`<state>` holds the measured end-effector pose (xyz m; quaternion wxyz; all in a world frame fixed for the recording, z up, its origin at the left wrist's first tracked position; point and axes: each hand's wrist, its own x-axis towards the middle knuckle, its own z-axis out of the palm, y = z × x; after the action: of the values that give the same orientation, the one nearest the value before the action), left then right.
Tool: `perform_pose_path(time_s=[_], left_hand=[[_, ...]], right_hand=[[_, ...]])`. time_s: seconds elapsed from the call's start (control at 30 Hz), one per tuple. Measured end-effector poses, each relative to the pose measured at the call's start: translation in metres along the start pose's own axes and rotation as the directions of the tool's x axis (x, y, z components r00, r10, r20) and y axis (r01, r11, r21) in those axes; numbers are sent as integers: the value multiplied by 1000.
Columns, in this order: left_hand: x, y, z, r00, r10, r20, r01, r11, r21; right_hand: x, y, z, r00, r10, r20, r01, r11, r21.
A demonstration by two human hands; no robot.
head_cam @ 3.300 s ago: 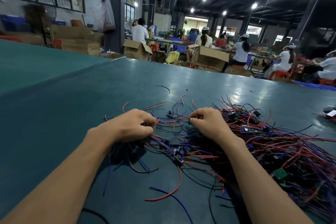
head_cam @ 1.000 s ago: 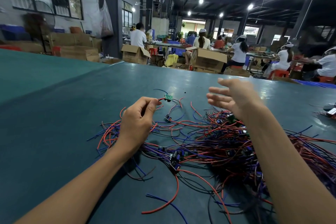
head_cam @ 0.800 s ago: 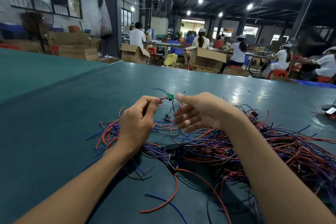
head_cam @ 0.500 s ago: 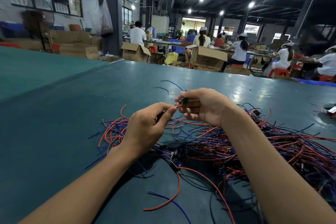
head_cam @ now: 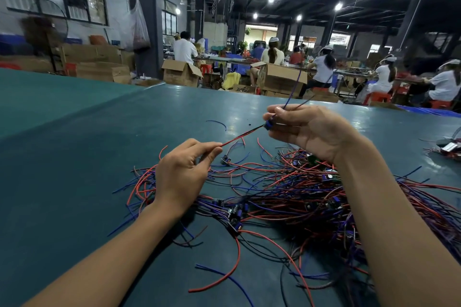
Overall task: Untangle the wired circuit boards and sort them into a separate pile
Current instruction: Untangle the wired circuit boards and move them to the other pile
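A tangled heap of red, blue and black wires with small circuit boards [head_cam: 294,194] covers the green table [head_cam: 82,157] in front of me and to the right. Above it my right hand [head_cam: 309,129] pinches one small blue wired circuit board [head_cam: 269,124] between thumb and fingers, and its blue and black wires stick up past my fingers. My left hand [head_cam: 184,172] pinches the red wire [head_cam: 237,139] of that same board, stretched taut between both hands. Loose wires spread out to the left of my left hand.
A small bundle of parts [head_cam: 449,148] lies at the table's right edge. Beyond the far edge stand cardboard boxes [head_cam: 279,80], and several seated people work at other benches. The table's left half shows bare green surface.
My right hand came back from open in the air and took hold of the small board my left hand held up. Both hands then drew apart, stretching the red wire and lifting the board higher.
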<state>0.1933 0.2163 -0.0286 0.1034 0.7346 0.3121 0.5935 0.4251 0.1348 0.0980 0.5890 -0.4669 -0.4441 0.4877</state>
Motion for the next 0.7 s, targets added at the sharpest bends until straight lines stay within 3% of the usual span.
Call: perform_pose_path(time_s=[0.2, 0.3, 0.53, 0.7], left_hand=[[1, -1, -1, 999, -41, -2, 41, 999, -35], [1, 5, -2, 998, 26, 60, -23, 998, -57], [0, 41, 2, 940, 242, 238, -209, 965, -159], [-8, 63, 10, 909, 273, 315, -202, 950, -240]], right_hand=[[-10, -12, -19, 991, 51, -122, -78, 969, -233], [-23, -23, -33, 974, 63, -220, -133, 937, -322], [-57, -52, -65, 949, -71, -306, -2, 972, -233], [-71, -69, -91, 882, -128, -453, -4, 960, -279]])
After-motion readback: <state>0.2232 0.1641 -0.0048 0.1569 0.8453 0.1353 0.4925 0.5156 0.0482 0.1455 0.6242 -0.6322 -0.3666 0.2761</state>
